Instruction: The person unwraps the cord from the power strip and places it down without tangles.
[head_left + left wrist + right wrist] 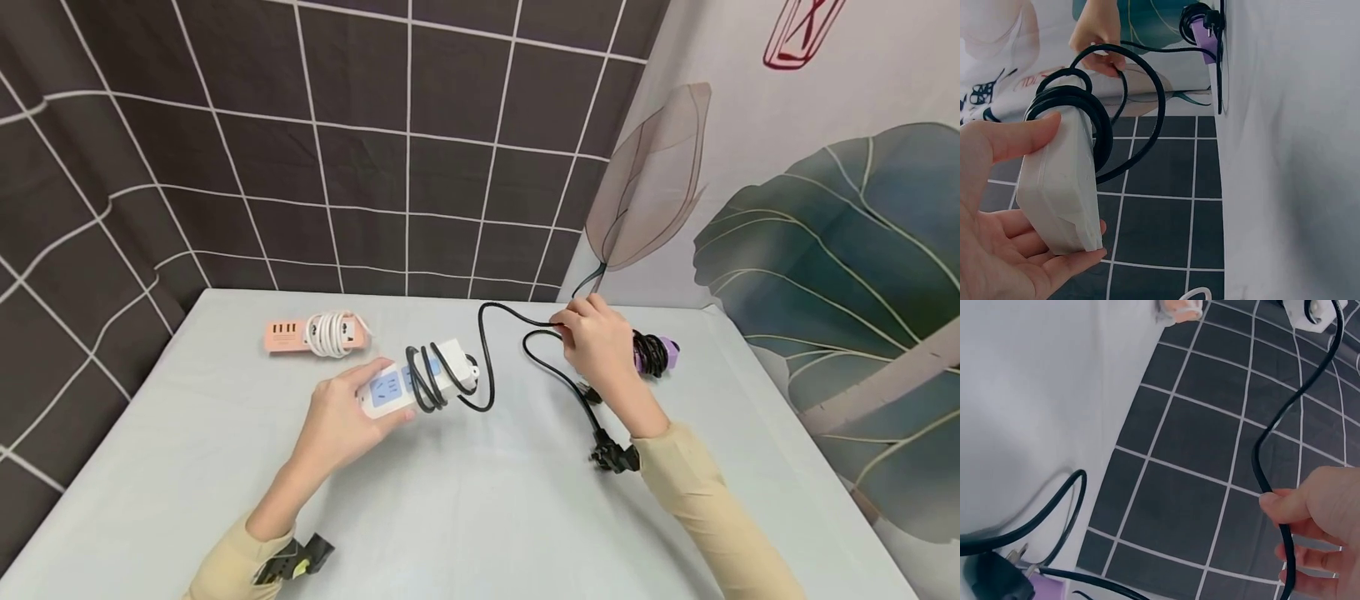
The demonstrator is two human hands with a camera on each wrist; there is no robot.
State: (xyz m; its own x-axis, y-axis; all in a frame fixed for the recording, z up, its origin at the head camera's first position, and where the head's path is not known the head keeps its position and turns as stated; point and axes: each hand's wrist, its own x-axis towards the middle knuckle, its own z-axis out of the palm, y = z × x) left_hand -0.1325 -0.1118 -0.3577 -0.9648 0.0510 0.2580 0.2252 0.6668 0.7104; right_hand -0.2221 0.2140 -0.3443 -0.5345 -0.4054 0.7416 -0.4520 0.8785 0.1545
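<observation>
The head view is bright, with soft shadows on the table (pixel 480 517); wrist views look dimmer.

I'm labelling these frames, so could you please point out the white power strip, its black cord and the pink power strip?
White power strip (pixel 1061 178), left wrist view: bare casing.
Black cord (pixel 1256 457), right wrist view: curved stretch.
Pink power strip (pixel 287 340), head view: casing below slots.
</observation>
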